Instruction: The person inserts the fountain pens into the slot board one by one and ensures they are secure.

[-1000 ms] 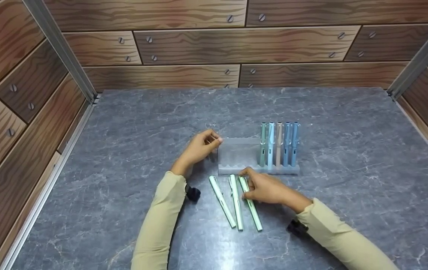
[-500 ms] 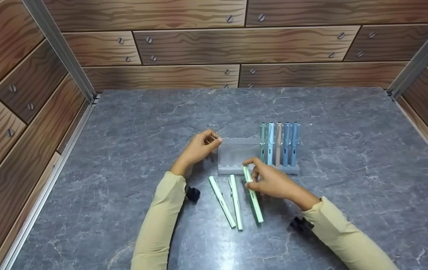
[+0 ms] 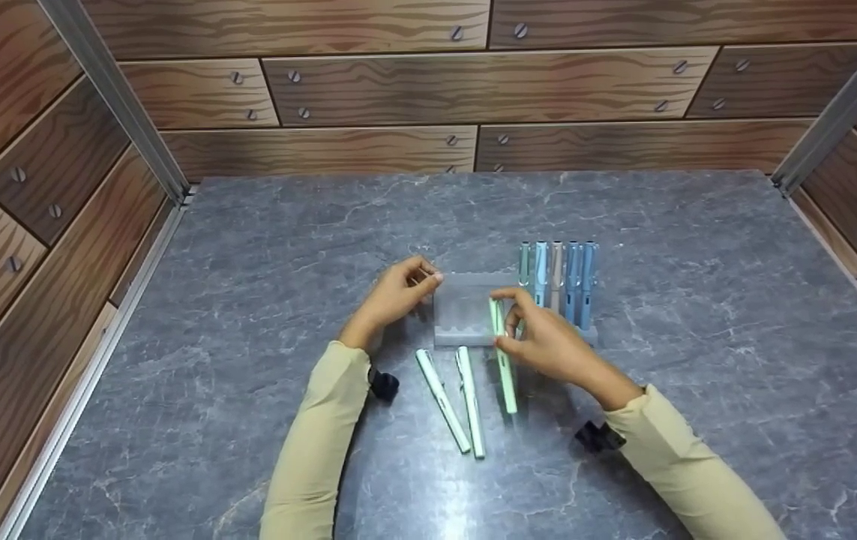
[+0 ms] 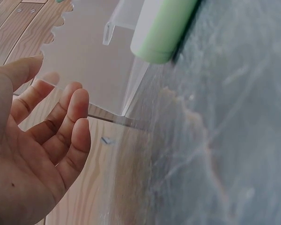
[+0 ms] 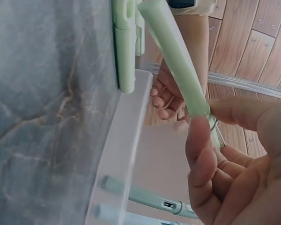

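Note:
A clear acrylic pen stand (image 3: 464,311) sits mid-table on the grey marble top. My left hand (image 3: 407,287) holds its upper left corner; the left wrist view shows thumb and forefinger at the stand's (image 4: 93,56) scalloped edge, the other fingers (image 4: 77,122) loose. My right hand (image 3: 540,339) pinches a light green pen (image 3: 502,358) near its upper end and holds it tilted above the table in front of the stand. In the right wrist view the pen (image 5: 178,65) sits between thumb and fingers (image 5: 199,150). Two more green pens (image 3: 443,401) (image 3: 470,401) lie on the table.
Several blue, green and beige pens (image 3: 557,283) stand in the stand's right slots; its left slots hold nothing. Wood-patterned walls (image 3: 398,82) close in the table (image 3: 698,337) at back and sides. Black wrist cameras (image 3: 383,385) (image 3: 594,436) sit under both sleeves.
My right hand has picked the rightmost green pen off the table and carried it up and toward the stand. The left hand has stayed at the stand's corner.

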`<action>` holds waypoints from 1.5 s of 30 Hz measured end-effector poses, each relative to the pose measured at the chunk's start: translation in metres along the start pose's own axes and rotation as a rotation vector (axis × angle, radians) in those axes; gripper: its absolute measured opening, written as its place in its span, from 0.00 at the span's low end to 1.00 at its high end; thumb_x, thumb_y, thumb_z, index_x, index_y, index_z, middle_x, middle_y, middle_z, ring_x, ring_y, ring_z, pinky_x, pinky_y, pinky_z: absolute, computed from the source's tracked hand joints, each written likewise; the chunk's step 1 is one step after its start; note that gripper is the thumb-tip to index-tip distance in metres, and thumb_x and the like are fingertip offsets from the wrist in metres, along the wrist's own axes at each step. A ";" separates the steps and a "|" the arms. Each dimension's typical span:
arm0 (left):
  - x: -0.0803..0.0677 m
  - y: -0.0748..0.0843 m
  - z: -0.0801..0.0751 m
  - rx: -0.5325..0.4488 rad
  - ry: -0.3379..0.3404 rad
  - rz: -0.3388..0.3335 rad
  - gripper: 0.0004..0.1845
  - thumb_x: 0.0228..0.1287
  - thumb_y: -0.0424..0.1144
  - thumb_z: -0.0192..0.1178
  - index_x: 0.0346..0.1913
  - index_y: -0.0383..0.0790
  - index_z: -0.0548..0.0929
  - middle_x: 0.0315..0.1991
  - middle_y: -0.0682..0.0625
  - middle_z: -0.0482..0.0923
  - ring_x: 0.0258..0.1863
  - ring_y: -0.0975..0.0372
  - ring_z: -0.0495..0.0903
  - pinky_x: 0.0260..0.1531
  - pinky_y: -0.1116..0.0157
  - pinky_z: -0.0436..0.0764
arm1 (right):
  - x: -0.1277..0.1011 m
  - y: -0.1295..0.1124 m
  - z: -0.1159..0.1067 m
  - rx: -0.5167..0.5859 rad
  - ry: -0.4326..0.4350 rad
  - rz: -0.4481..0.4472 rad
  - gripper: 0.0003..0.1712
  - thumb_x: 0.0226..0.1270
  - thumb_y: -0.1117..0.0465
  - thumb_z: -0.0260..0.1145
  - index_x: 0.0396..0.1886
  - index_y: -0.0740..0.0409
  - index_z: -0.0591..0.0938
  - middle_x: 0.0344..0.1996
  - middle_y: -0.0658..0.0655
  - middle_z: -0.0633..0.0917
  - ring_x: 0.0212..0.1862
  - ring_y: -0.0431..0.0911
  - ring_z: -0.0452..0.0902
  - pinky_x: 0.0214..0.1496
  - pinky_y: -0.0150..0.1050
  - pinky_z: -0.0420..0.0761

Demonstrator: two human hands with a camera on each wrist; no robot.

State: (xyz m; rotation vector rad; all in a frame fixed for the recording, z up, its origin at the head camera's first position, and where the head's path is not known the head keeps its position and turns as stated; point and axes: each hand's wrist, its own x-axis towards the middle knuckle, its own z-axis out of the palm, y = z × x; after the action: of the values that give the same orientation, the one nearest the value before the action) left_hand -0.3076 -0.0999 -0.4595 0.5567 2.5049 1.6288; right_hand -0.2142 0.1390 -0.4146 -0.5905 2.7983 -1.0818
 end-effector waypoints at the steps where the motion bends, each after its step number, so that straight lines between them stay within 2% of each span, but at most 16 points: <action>1: 0.000 0.000 0.000 -0.004 0.000 0.001 0.11 0.69 0.43 0.58 0.44 0.36 0.79 0.27 0.51 0.77 0.29 0.48 0.80 0.22 0.63 0.78 | 0.000 0.000 -0.001 -0.012 0.016 -0.004 0.34 0.60 0.63 0.69 0.64 0.54 0.66 0.29 0.51 0.78 0.19 0.38 0.64 0.22 0.31 0.66; 4: 0.000 0.001 0.000 -0.011 0.001 0.005 0.11 0.68 0.42 0.59 0.43 0.36 0.79 0.27 0.51 0.76 0.29 0.49 0.80 0.22 0.62 0.79 | 0.001 -0.002 -0.004 -0.044 0.064 -0.023 0.34 0.60 0.63 0.70 0.64 0.54 0.66 0.29 0.51 0.79 0.18 0.37 0.63 0.21 0.31 0.64; 9: 0.000 0.000 0.000 -0.006 0.002 0.000 0.11 0.68 0.42 0.58 0.43 0.36 0.79 0.28 0.52 0.77 0.28 0.52 0.80 0.22 0.66 0.77 | 0.003 -0.003 -0.004 -0.072 0.154 -0.066 0.34 0.60 0.63 0.70 0.64 0.56 0.66 0.28 0.51 0.79 0.18 0.36 0.63 0.20 0.31 0.64; 16: 0.001 0.000 -0.001 0.043 -0.018 -0.008 0.12 0.70 0.45 0.56 0.45 0.39 0.79 0.32 0.49 0.80 0.28 0.59 0.80 0.25 0.69 0.75 | 0.002 -0.003 -0.001 -0.122 0.277 -0.123 0.32 0.61 0.62 0.70 0.63 0.55 0.67 0.29 0.51 0.79 0.19 0.36 0.67 0.21 0.31 0.69; 25: 0.001 0.000 -0.001 0.053 -0.011 0.003 0.12 0.70 0.45 0.57 0.45 0.38 0.80 0.30 0.49 0.79 0.30 0.52 0.81 0.24 0.70 0.74 | 0.003 -0.003 -0.003 -0.183 0.402 -0.161 0.33 0.61 0.62 0.70 0.63 0.55 0.66 0.30 0.52 0.80 0.19 0.38 0.71 0.18 0.31 0.66; 39: 0.001 0.001 -0.001 0.057 -0.004 0.013 0.11 0.70 0.43 0.57 0.44 0.37 0.80 0.29 0.48 0.79 0.28 0.54 0.81 0.24 0.71 0.73 | 0.008 0.002 -0.004 -0.273 0.511 -0.219 0.32 0.61 0.60 0.70 0.62 0.53 0.66 0.29 0.53 0.81 0.18 0.40 0.74 0.17 0.32 0.67; 45: 0.000 0.001 -0.002 0.055 -0.021 -0.013 0.13 0.70 0.46 0.57 0.45 0.39 0.79 0.33 0.46 0.81 0.31 0.52 0.82 0.24 0.69 0.76 | 0.012 0.008 -0.002 -0.305 0.572 -0.257 0.32 0.61 0.60 0.70 0.61 0.53 0.66 0.30 0.53 0.81 0.18 0.42 0.75 0.16 0.36 0.69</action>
State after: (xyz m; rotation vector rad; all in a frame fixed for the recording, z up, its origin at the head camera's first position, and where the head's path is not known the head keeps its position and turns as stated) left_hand -0.3081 -0.1007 -0.4576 0.5597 2.5394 1.5458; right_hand -0.2284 0.1415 -0.4178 -0.7936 3.5069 -0.9941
